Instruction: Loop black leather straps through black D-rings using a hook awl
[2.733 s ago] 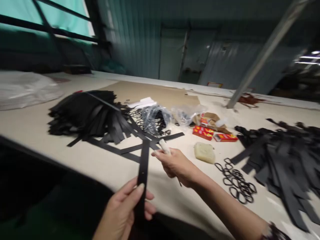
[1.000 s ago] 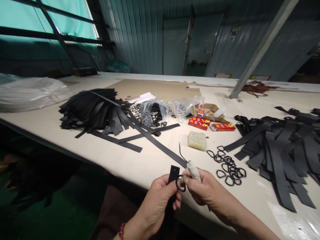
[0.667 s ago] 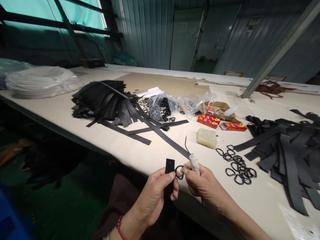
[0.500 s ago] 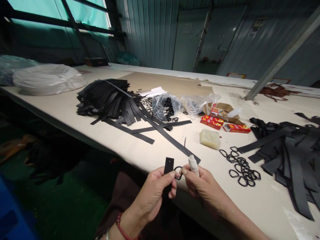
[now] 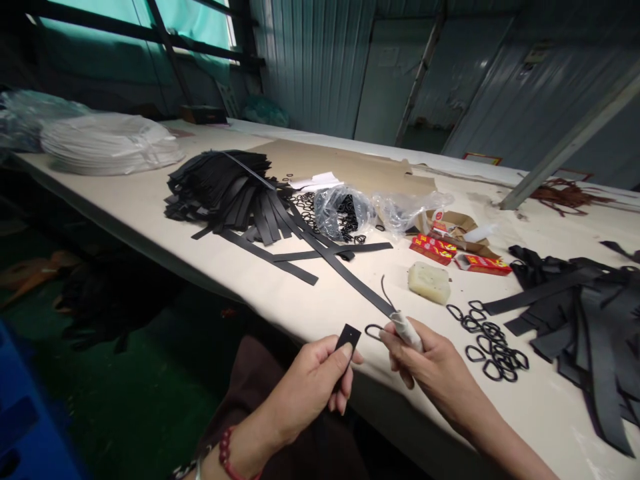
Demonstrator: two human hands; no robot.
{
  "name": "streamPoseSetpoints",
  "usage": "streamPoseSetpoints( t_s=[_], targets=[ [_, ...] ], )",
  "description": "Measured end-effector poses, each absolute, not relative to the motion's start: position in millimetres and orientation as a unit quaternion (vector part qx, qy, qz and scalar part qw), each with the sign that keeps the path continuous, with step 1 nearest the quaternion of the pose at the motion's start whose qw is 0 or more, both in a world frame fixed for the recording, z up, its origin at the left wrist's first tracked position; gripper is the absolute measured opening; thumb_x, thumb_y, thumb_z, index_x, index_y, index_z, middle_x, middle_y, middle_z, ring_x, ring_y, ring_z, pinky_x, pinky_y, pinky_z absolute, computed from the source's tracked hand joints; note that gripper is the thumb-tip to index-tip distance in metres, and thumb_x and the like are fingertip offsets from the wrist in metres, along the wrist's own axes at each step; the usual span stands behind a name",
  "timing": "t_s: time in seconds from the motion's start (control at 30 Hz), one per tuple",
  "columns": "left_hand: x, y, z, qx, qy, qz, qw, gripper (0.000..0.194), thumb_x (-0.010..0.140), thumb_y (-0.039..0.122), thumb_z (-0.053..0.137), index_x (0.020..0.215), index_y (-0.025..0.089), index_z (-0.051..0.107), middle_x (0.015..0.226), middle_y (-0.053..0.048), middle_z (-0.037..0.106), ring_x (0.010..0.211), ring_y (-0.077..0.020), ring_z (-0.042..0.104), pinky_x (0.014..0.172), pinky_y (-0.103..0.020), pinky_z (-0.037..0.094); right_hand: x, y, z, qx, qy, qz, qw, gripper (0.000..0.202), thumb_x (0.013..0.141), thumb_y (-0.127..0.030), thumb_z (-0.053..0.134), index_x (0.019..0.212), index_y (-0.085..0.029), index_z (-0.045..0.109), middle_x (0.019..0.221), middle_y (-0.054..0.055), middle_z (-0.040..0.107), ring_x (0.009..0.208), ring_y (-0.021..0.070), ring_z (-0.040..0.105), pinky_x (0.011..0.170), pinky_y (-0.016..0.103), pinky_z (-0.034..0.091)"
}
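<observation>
Between thumb and fingers, my left hand (image 5: pixel 313 380) grips a black strap (image 5: pixel 349 337), whose end with a small hole sticks up. My right hand (image 5: pixel 425 353) pinches a black D-ring (image 5: pixel 373 331) at its fingertips. Tucked in the same hand is a tool with a pale wrapped handle (image 5: pixel 406 331) and a thin dark, curved tip. The ring and the strap end are apart, with a small gap between them. To the right of my right hand lies a pile of black D-rings (image 5: pixel 493 343) on the table.
A fanned bundle of black straps (image 5: pixel 225 193) and a plastic bag of rings (image 5: pixel 343 212) lie on the table (image 5: pixel 280 303). Near them are a pale wax-like block (image 5: pixel 429 282), red boxes (image 5: pixel 433 248) and more straps (image 5: pixel 585 320). A slanted post (image 5: pixel 570 137) rises at right.
My right hand has moved right with the D-ring and tool, away from the strap. The strap end in my left hand now tilts to the right. The whole view has shifted slightly.
</observation>
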State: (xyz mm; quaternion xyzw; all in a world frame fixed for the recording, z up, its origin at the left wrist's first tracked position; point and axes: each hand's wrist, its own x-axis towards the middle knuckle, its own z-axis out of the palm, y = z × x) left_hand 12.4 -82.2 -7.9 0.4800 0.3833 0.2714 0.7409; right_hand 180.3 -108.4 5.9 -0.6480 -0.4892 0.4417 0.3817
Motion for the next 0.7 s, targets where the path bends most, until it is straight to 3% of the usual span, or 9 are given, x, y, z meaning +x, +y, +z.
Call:
streamPoseSetpoints(
  t_s=[0.1,0.27,0.47,0.57,0.7],
  targets=[
    [13.7,-83.6,-9.4,0.497,0.385,0.241,0.74,0.03,0.086,0.038,0.041,0.079,0.013,0.056,0.05,0.005,0.047,0.038,-0.0054,0.04,0.038,-0.017,0.026,173.7,-112.3,1.0,-0.642,-0.499,0.396,0.427,0.023,0.08,-0.041,0.053,0.081,-0.018,0.055,0.058,-0.002,0.054,0.045,0.0106,0.047,0.042,0.021,0.042],
    [16.4,-82.4,-8.2,0.513,0.371,0.219,0.743,0.029,0.085,0.036,0.041,0.07,0.015,0.053,0.042,0.007,0.041,0.034,-0.005,0.035,0.038,-0.017,0.025,167.5,-120.5,-6.6,-0.558,-0.666,0.232,0.436,0.01,0.083,-0.019,0.047,0.089,-0.021,0.056,0.071,0.001,0.063,0.054,0.0119,0.059,0.05,0.02,0.048],
    [19.6,-82.1,-9.0,0.498,0.346,0.218,0.765,0.028,0.084,0.032,0.041,0.061,0.017,0.048,0.041,0.007,0.035,0.037,-0.0066,0.031,0.039,-0.019,0.024,174.7,-126.4,-14.6,-0.444,-0.807,-0.006,0.389,0.042,0.077,-0.001,0.036,0.115,-0.017,0.046,0.092,0.01,0.067,0.084,0.0178,0.065,0.069,0.024,0.054],
    [19.4,-82.7,-9.0,0.491,0.336,0.217,0.774,0.029,0.085,0.037,0.04,0.068,0.016,0.052,0.046,0.007,0.035,0.04,-0.0069,0.028,0.04,-0.02,0.022,176.0,-129.0,-15.7,-0.448,-0.806,0.043,0.385,0.042,0.079,-0.004,0.042,0.119,-0.017,0.043,0.1,0.012,0.065,0.087,0.0182,0.065,0.071,0.023,0.054],
    [18.7,-81.3,0.0,0.56,0.316,0.232,0.73,0.02,0.084,0.025,0.044,0.075,0.015,0.059,0.053,0.006,0.04,0.048,-0.0079,0.034,0.048,-0.02,0.029,171.1,-128.4,-12.6,-0.574,-0.645,0.243,0.443,0.02,0.083,-0.018,0.05,0.103,-0.023,0.052,0.07,-0.002,0.064,0.049,0.0109,0.061,0.047,0.016,0.05]
  ],
)
